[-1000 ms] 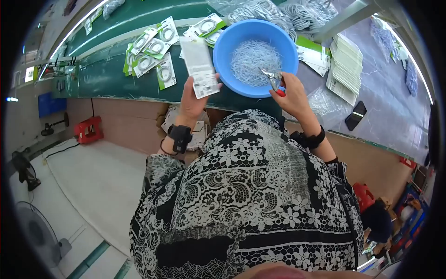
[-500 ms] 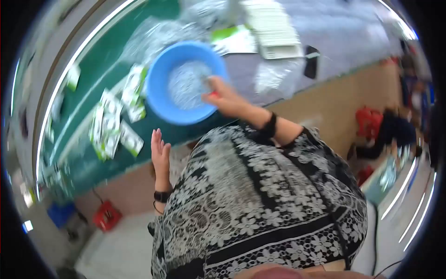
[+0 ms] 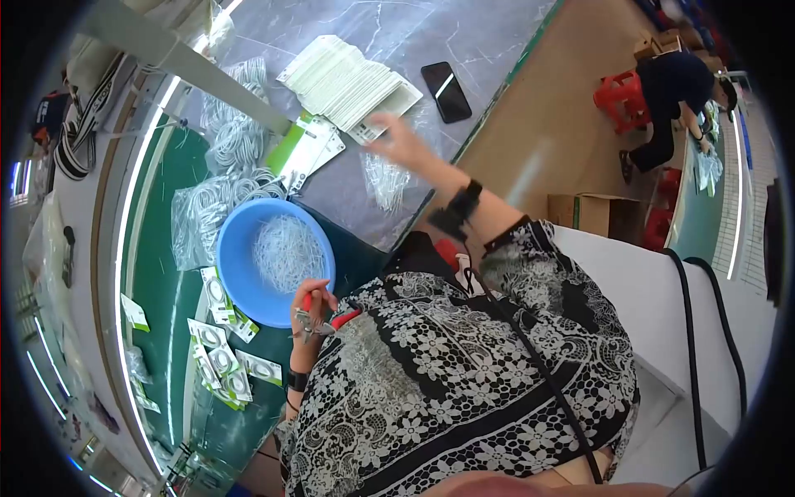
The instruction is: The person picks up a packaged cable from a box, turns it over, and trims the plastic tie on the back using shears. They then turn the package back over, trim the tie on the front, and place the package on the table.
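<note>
My left hand (image 3: 308, 308) is closed around red-handled pliers (image 3: 315, 323), beside the near rim of a blue basin (image 3: 228, 269). Thin pale strips (image 3: 288, 253) lie in the basin. Farther right, my right hand (image 3: 399, 142) reaches to the near end of a long stack of white cards (image 3: 348, 83), its thumb and fingers apart. Whether it touches a card cannot be made out. Below that hand lies a clear bag of thin white strips (image 3: 386, 180). Green-and-white cards (image 3: 310, 149) rest left of the stack.
Bagged coiled cables (image 3: 233, 137) lie behind the basin, and packaged cables (image 3: 219, 360) to its left. A black phone (image 3: 446, 92) is near the table edge. A grey post (image 3: 199, 70) crosses above the table. Another person (image 3: 675, 87) sits at the right by a red stool (image 3: 623, 101).
The view has turned. My right hand has left the basin for the card stack. The red-handled tool is now in my left hand, which was open and empty before.
</note>
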